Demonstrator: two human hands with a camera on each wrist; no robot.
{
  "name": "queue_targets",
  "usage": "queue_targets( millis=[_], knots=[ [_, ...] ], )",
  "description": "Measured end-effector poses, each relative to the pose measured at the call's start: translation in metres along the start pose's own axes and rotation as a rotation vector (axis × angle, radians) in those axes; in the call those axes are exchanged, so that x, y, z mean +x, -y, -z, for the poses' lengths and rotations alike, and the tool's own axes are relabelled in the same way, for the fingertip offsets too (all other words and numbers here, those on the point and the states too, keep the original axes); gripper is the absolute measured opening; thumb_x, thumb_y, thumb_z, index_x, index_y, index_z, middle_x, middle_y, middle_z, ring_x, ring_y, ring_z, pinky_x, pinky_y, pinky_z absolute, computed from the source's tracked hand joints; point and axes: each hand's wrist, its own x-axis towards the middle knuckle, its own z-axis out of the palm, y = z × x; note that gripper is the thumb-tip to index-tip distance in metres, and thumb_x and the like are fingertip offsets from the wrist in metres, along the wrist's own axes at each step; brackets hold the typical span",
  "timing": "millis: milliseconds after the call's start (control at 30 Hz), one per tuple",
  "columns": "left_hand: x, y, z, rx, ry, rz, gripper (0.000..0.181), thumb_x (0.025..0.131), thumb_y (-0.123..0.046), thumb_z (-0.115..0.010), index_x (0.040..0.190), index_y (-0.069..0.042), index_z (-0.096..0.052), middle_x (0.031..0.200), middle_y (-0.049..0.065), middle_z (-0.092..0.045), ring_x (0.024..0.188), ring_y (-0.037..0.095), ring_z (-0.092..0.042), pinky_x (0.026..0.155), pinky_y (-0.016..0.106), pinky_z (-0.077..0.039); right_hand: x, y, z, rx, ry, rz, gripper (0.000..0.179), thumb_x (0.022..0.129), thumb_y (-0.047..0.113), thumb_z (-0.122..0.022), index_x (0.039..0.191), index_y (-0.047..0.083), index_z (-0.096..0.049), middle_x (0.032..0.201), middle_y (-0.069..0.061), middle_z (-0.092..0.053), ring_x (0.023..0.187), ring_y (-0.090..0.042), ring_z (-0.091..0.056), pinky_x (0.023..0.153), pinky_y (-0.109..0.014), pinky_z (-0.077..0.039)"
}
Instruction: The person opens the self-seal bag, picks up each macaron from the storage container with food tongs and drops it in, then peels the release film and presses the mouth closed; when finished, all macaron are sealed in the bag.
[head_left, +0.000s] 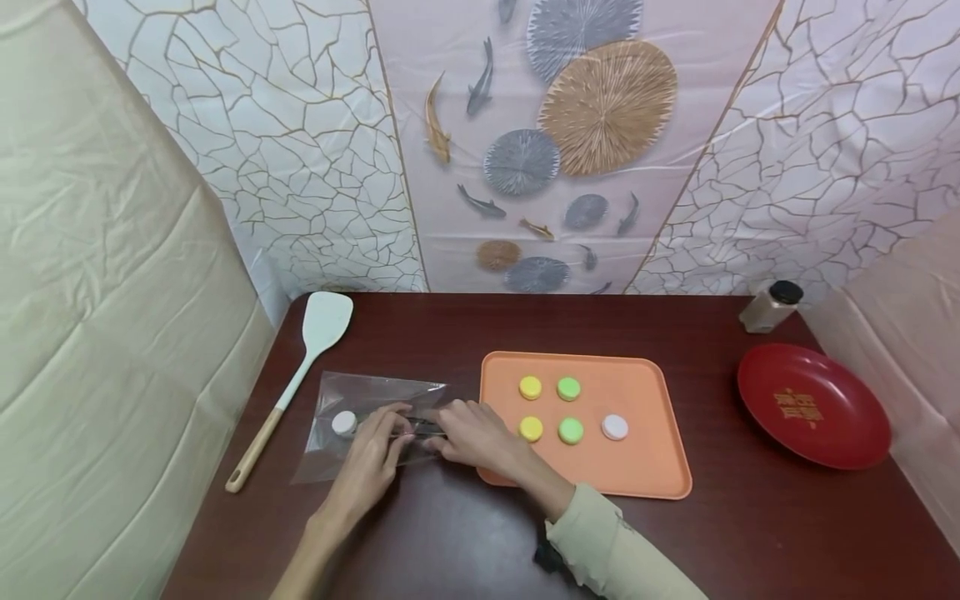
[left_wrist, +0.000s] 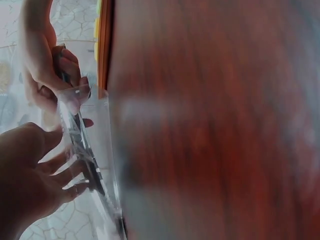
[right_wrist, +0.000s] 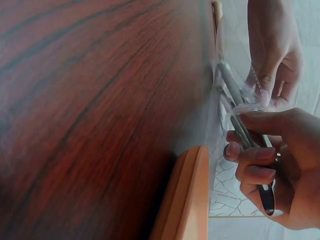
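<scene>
A clear plastic bag lies at the left of the table, and a white macaron shows within its outline. My left hand pinches the bag at its right end. Metal tongs are gripped by my right hand, which curls round their rounded end. The arms of the tongs reach into the bag's mouth, between the two hands. Just right of my right hand is an orange tray. It bears two yellow macarons, two green macarons and one white macaron.
A white spatula with a wooden handle lies along the left edge. On the right are a red plate and a jar with a black lid. Cloth walls enclose the dark wooden table.
</scene>
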Motion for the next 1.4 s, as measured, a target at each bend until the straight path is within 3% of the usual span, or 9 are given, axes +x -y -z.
queue_targets(
  millis=[167,300,400,500,667,900,1033,1200,1400],
  knots=[
    [-0.001,0.007,0.005,-0.029,0.012,-0.06,0.031,0.087,-0.004,-0.089,0.111,-0.003,-0.07,0.132,0.016,-0.072,0.126,0.038,-0.068,0.112,0.065,-0.048,-0.001,0.001,0.002,-0.002,0.032,-0.031,0.039,0.104,0.038,-0.078,0.137,0.016,-0.076,0.068,0.001,-0.064,0.053,-0.01,-0.054,0.045,-0.028,-0.04],
    [0.0,0.013,0.013,-0.03,0.013,-0.107,0.042,0.085,0.001,-0.087,0.124,0.001,-0.071,0.132,0.016,-0.073,0.127,0.037,-0.07,0.117,0.075,-0.041,-0.003,0.006,0.011,-0.023,0.06,-0.067,0.039,0.1,0.035,-0.083,0.134,0.018,-0.078,0.083,0.0,-0.076,0.063,-0.011,-0.063,0.049,-0.029,-0.045],
    [0.001,0.017,0.017,-0.011,-0.01,-0.138,0.043,0.085,0.009,-0.084,0.126,0.002,-0.072,0.13,0.017,-0.075,0.125,0.036,-0.071,0.115,0.076,-0.042,-0.006,0.007,0.014,-0.032,0.075,-0.077,0.042,0.099,0.033,-0.084,0.137,0.018,-0.077,0.09,-0.001,-0.079,0.062,-0.009,-0.06,0.049,-0.027,-0.044],
    [0.002,0.019,0.019,0.022,-0.04,-0.161,0.045,0.084,0.018,-0.081,0.126,0.003,-0.073,0.128,0.017,-0.075,0.121,0.037,-0.073,0.114,0.077,-0.043,-0.011,0.007,0.022,-0.003,0.125,-0.104,0.044,0.101,0.03,-0.083,0.142,0.017,-0.074,0.077,0.0,-0.072,0.053,-0.007,-0.049,0.046,-0.024,-0.035],
    [0.0,0.021,0.019,0.074,-0.063,-0.171,0.044,0.081,0.013,-0.086,0.123,0.002,-0.075,0.125,0.019,-0.075,0.116,0.039,-0.073,0.113,0.077,-0.044,-0.025,0.005,0.039,0.013,0.167,-0.092,0.046,0.099,0.021,-0.084,0.144,0.017,-0.073,0.063,0.005,-0.054,0.049,-0.007,-0.037,0.047,-0.023,-0.027],
    [0.002,0.021,0.015,0.069,-0.108,-0.144,0.025,0.079,0.009,-0.088,0.099,-0.002,-0.077,0.102,0.012,-0.073,0.102,0.034,-0.072,0.112,0.076,-0.046,-0.039,0.002,0.049,-0.025,0.123,-0.022,0.047,0.097,0.012,-0.083,0.143,0.016,-0.074,0.092,0.0,-0.074,0.053,-0.007,-0.032,0.049,-0.023,-0.025],
    [0.005,0.019,0.013,0.08,-0.127,-0.124,0.022,0.079,0.007,-0.089,0.092,-0.005,-0.075,0.097,0.008,-0.073,0.098,0.033,-0.07,0.11,0.072,-0.05,-0.045,0.0,0.049,-0.012,0.106,-0.02,0.048,0.098,0.012,-0.083,0.145,0.017,-0.073,0.101,-0.003,-0.076,0.054,-0.006,-0.037,0.049,-0.022,-0.028],
    [0.006,0.016,0.011,0.125,-0.159,-0.084,0.021,0.08,0.003,-0.09,0.088,-0.007,-0.074,0.094,0.008,-0.073,0.093,0.032,-0.072,0.091,0.058,-0.058,-0.057,-0.007,0.048,0.036,0.087,-0.041,0.049,0.096,0.005,-0.081,0.143,0.015,-0.073,0.094,-0.001,-0.073,0.056,-0.005,-0.041,0.049,-0.021,-0.028],
    [0.008,0.014,0.009,0.101,-0.179,-0.014,0.018,0.084,0.006,-0.088,0.091,-0.005,-0.076,0.097,0.01,-0.075,0.09,0.029,-0.074,0.077,0.05,-0.062,-0.07,-0.02,0.049,0.072,0.063,-0.091,0.049,0.095,-0.003,-0.075,0.142,0.011,-0.074,0.084,-0.001,-0.066,0.053,-0.005,-0.026,0.05,-0.022,-0.019]
  ],
)
